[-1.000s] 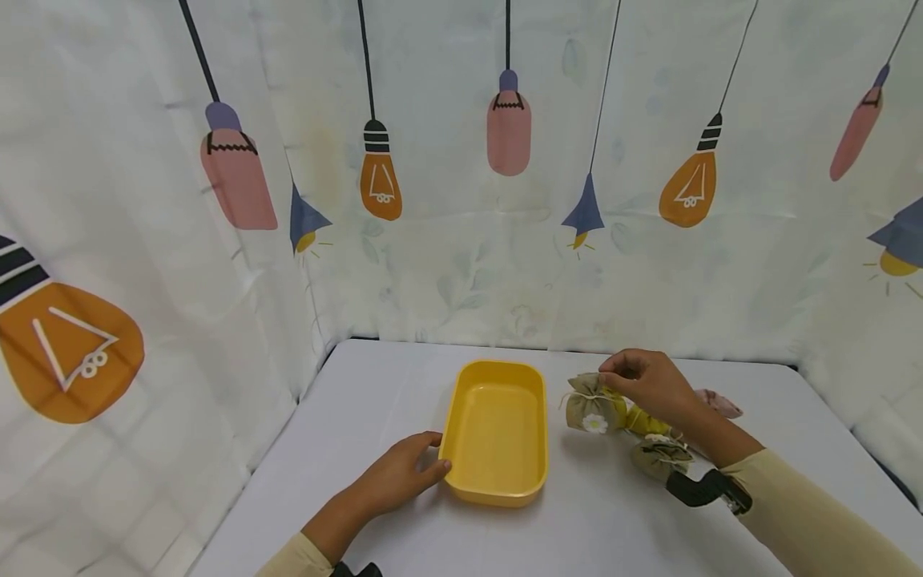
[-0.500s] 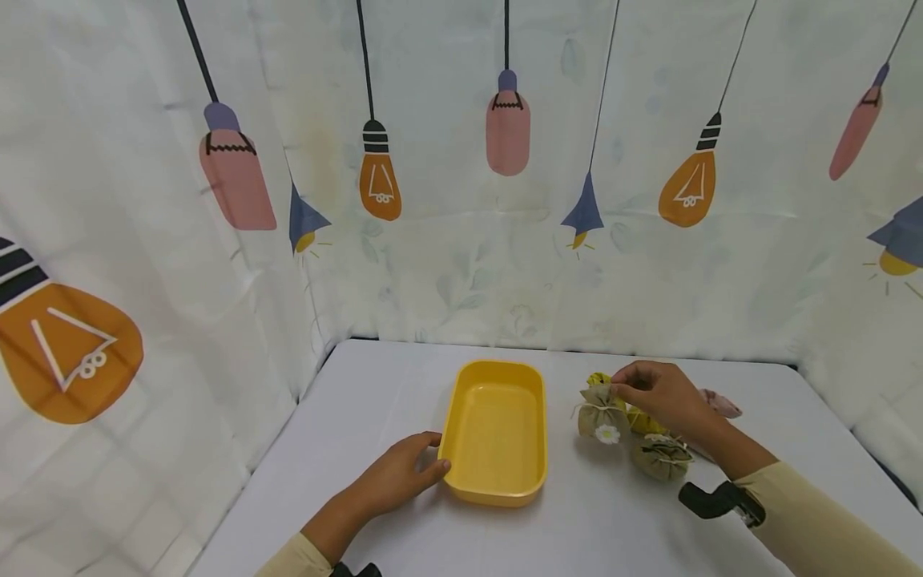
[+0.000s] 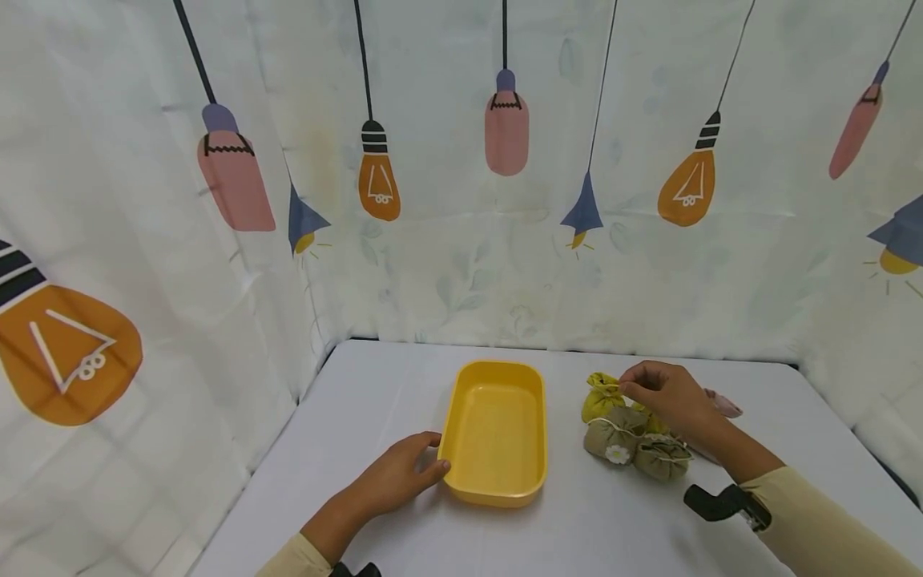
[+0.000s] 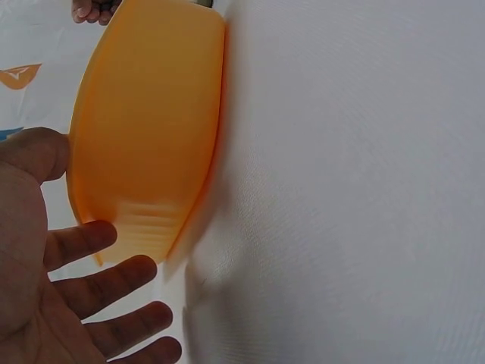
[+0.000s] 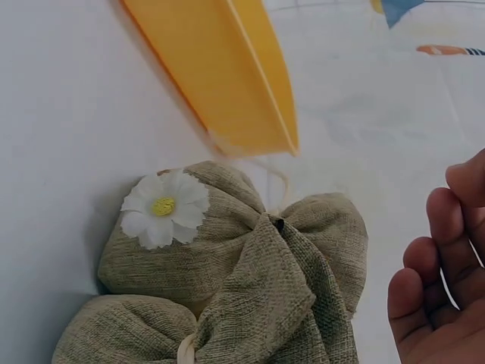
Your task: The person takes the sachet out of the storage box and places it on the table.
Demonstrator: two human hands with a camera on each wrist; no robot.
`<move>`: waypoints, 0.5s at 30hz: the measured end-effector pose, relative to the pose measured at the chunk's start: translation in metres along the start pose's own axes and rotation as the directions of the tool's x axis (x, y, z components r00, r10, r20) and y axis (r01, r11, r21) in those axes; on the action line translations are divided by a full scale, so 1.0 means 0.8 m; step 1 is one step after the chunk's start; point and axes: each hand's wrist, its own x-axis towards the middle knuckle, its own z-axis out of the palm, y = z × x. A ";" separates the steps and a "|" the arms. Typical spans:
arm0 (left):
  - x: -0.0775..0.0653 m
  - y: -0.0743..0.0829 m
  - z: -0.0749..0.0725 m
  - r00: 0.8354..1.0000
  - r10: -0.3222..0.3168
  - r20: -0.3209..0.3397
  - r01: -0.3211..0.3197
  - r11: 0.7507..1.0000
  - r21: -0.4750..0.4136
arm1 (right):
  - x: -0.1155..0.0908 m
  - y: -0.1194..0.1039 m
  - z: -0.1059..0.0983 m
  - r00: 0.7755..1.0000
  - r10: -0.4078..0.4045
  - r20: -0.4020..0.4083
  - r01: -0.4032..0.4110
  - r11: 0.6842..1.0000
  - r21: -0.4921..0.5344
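In the head view my left hand (image 3: 397, 477) touches the left side of a yellow plastic tray (image 3: 497, 437). The left wrist view shows its thumb against the rim, with the other fingers (image 4: 110, 292) extended. My right hand (image 3: 667, 393) hovers over a cluster of small drawstring pouches, its fingers loosely bent and nothing visible between them. Below it an olive pouch with a white flower (image 3: 608, 437) leans against a second olive pouch (image 3: 662, 459). A yellow pouch (image 3: 601, 398) stands behind them, near my right fingertips. Another yellow pouch (image 3: 654, 422) is mostly hidden by the hand.
A pink pouch (image 3: 723, 403) lies beyond my right wrist, partly covered. Everything stands on a white-covered table (image 3: 404, 381), whose back edge meets a curtain (image 3: 461, 264) printed with lamps and bulbs.
My right hand has moved slightly right and let go of the flowered olive pouch, which has come down beside the other olive one, uncovering the yellow pouch. The left hand and tray stay put.
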 end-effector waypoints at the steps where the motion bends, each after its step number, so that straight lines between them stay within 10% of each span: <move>1: 0.000 -0.001 0.000 1.000 -0.002 0.000 0.002 1.000 0.004 | 0.000 0.000 0.000 1.000 0.005 0.004 -0.005 1.000 -0.001; 8: 0.000 -0.006 -0.005 0.999 0.025 -0.040 -0.020 0.994 0.111 | -0.010 0.001 0.003 0.999 -0.049 -0.007 0.048 0.991 -0.123; 15: 0.004 0.000 -0.021 0.989 0.039 -0.141 -0.010 0.980 0.200 | -0.037 0.009 -0.004 0.973 -0.222 -0.061 0.187 0.918 -0.350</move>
